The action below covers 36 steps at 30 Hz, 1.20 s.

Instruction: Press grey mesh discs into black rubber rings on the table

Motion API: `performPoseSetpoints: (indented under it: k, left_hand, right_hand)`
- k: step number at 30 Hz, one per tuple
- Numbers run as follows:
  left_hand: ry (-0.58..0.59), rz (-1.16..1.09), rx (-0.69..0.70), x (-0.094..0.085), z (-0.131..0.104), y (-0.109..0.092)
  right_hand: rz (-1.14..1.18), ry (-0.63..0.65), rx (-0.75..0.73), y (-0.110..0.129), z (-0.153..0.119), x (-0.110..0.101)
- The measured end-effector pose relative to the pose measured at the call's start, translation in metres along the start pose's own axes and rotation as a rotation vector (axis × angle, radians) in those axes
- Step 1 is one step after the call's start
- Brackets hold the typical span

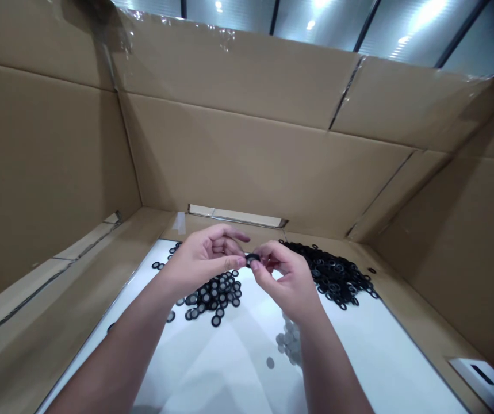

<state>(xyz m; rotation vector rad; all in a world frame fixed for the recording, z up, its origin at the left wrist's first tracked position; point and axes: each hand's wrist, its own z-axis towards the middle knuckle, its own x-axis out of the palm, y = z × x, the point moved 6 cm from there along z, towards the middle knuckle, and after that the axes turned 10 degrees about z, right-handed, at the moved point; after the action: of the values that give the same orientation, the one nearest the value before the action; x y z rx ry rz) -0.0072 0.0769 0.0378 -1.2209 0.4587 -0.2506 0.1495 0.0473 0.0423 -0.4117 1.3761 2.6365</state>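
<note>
Between the fingertips of both hands is a small black ring [252, 260] with a greyish centre. My left hand [207, 253] pinches its left side with thumb and fingers. On the opposite side, the thumb and fingers of my right hand [287, 276] close on it. Below and left of the ring lies a pile of black rings with grey centres [218, 296], partly behind my left hand. To the right spreads a larger heap of black rings [337, 273]. Thin grey discs [290, 340] lie beside my right forearm, which partly covers them, with one loose disc [270, 363] apart.
Everything lies on a white board [238, 356] enclosed by tall cardboard walls [238, 155]. One stray ring [371, 270] sits off the board, near the right wall. A white object with a dark slot [483, 379] is at the lower right.
</note>
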Motion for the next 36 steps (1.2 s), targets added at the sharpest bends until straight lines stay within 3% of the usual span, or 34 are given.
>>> performPoseSetpoints:
  k: [14, 26, 32, 36]
  left_hand:
    - [0.075, -0.059, -0.046, 0.002, 0.0, 0.008]
    - [0.021, -0.008, 0.06, 0.004, -0.001, -0.003]
    - [0.025, -0.041, 0.063, 0.01, -0.001, -0.002]
    - [-0.056, -0.002, 0.111, 0.007, 0.0, 0.001]
  right_hand:
    - [0.08, 0.083, 0.295, -0.011, -0.011, 0.002]
    - [0.384, 0.115, 0.269, -0.004, -0.009, 0.004]
    - [0.356, 0.027, 0.278, -0.009, -0.006, -0.001]
    - [0.279, 0.013, 0.237, -0.007, -0.007, -0.003]
